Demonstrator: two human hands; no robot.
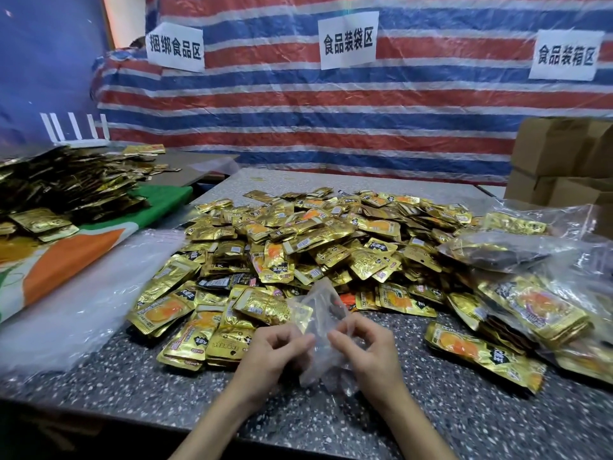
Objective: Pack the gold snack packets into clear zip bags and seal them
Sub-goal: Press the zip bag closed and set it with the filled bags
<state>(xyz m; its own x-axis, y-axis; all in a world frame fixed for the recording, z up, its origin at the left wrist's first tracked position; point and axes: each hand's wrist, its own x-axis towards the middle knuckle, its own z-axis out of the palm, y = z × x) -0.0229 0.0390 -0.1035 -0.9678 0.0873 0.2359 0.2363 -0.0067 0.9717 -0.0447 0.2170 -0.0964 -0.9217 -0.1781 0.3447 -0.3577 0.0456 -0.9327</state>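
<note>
A big heap of gold snack packets [318, 240] covers the middle of the speckled table [431, 423]. In front of the heap I hold a clear zip bag [320, 313] upright above the table edge. My left hand [275, 350] pinches its left side with curled fingers. My right hand [368, 343] pinches its right side the same way. The bag looks crumpled and I cannot tell whether anything is inside. Filled clear bags of gold packets [530, 313] lie at the right.
A stack of flat clear plastic bags [76, 310] lies at the left on the table. Behind it more gold packets [66, 187] pile on a green and orange cloth. Cardboard boxes [564, 161] stand at the back right. A striped tarp with paper signs hangs behind.
</note>
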